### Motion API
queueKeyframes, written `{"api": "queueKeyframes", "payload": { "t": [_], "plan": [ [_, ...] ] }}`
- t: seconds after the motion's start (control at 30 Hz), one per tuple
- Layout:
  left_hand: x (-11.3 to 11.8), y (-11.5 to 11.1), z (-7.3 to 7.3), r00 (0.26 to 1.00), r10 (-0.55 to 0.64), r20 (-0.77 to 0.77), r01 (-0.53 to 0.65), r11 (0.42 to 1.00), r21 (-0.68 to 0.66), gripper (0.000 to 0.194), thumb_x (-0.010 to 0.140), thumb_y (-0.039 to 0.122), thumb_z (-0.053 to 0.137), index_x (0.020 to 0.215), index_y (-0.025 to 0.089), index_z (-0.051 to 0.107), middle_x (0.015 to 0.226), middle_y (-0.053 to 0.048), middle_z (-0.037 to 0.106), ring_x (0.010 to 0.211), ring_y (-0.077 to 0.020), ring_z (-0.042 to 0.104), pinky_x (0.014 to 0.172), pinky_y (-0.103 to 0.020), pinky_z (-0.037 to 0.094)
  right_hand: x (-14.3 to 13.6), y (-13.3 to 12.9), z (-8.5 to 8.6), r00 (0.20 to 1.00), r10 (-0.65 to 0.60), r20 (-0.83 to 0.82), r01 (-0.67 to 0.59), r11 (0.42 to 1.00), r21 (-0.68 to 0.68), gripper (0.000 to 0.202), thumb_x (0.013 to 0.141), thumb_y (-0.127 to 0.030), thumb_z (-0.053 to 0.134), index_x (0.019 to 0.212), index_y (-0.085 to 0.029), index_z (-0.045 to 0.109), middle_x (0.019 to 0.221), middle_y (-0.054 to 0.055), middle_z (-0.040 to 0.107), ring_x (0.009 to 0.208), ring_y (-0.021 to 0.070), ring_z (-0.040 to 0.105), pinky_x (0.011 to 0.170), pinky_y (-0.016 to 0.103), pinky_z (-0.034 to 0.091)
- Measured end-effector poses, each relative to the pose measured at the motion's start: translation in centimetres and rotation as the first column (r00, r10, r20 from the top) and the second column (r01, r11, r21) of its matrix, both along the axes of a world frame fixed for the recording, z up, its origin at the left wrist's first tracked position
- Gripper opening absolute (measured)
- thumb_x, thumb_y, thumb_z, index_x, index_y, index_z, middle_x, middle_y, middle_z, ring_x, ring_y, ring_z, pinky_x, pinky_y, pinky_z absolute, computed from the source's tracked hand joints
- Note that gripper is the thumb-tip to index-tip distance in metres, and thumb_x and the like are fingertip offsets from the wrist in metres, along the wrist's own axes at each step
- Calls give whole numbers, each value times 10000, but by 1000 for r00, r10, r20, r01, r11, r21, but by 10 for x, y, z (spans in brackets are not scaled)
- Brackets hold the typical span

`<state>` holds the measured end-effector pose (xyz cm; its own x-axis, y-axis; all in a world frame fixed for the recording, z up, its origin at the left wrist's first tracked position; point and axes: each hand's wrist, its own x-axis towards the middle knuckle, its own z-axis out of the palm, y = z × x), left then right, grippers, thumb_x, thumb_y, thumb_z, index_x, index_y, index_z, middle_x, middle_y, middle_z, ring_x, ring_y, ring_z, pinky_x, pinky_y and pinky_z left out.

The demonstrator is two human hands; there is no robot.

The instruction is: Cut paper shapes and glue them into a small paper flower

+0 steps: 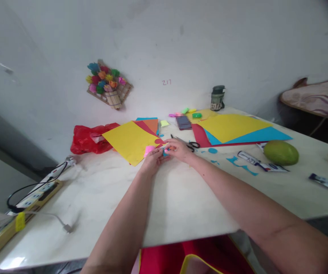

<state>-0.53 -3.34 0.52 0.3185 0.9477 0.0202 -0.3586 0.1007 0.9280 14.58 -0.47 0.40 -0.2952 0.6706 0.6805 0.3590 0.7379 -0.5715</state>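
My left hand (152, 160) and my right hand (178, 149) meet over the table, their fingertips almost touching. Between them is a small blue paper piece (165, 152), pinched by the fingers of both. A bit of orange shows at the right fingers, too small to make out. Close by the left fingers stands a small pink object (149, 150), partly hidden. Just behind the hands lie a red rounded paper cutout (159, 141) and a large yellow sheet (130, 141). Black-handled scissors (194, 145) rest beyond my right hand, partly covered by it.
Blue paper scraps (242, 164), glue tubes (249, 158) and a green mango (280, 152) lie to the right. Yellow, blue and red sheets (232, 127) are stacked behind. A red plastic bag (91, 139) and a power strip (42, 192) are at left. A bottle (217, 98) stands at the back.
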Motion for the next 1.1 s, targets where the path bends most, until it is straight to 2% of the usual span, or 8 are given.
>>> {"api": "queueKeyframes", "payload": {
  "t": [0.13,0.23,0.33,0.43,0.57,0.77,0.93,1.1],
  "plan": [
    [2,1,-1,994,73,-79,-69,997,43,183,698,276,609,806,130,584,790,-50,644,702,-144,621,717,-296,494,0,-3,4,998,-35,-56,32,998,-50,129,746,-251,521,767,-171,620,1033,77,601,955,164,545,846,310,395],
    [2,4,-2,911,216,-352,-171,973,154,205,710,346,569,763,148,581,712,-37,644,647,-144,606,609,-262,476,3,-8,10,984,-133,-121,113,981,-160,267,829,-319,381,816,-168,600,857,49,629,792,133,573,747,267,423],
    [0,8,-2,624,391,-677,-183,915,360,213,701,379,548,701,173,604,616,-13,626,583,-135,566,553,-242,423,5,-11,13,968,-191,-161,138,946,-295,370,833,-414,357,685,-161,582,653,23,618,609,111,553,632,233,429],
    [-1,11,0,296,515,-805,-121,856,503,210,670,400,564,650,201,631,634,-9,628,623,-150,552,555,-247,386,4,-12,13,959,-164,-233,60,915,-398,360,789,-441,432,642,-150,583,612,27,619,503,87,510,507,202,411],
    [3,10,2,94,560,-823,-102,828,551,210,637,409,597,728,229,658,714,-15,643,693,-176,560,571,-259,376,-2,-10,11,900,-154,-408,-84,857,-509,164,684,-303,584,690,-140,596,622,21,626,501,78,520,448,183,396],
    [7,4,3,99,655,-749,-155,754,638,273,690,421,547,870,243,649,681,-11,631,678,-166,571,588,-254,377,-7,-14,13,836,-134,-531,-209,818,-535,136,634,-209,624,746,-140,589,606,-16,602,511,60,527,501,182,438],
    [-3,5,5,152,722,-675,-337,680,652,221,727,383,500,786,234,651,692,-8,644,650,-145,568,573,-241,366,-4,-15,13,862,-123,-491,-207,799,-564,228,676,-368,595,655,-155,515,525,-31,551,383,49,426,351,178,363],
    [-10,11,3,187,739,-647,-440,652,617,242,716,408,502,768,221,646,659,-14,635,615,-145,557,537,-238,354,-2,-8,7,850,-177,-496,-167,803,-572,290,543,-294,712,649,-166,473,489,-48,549,391,57,453,373,176,383]
  ]
}}
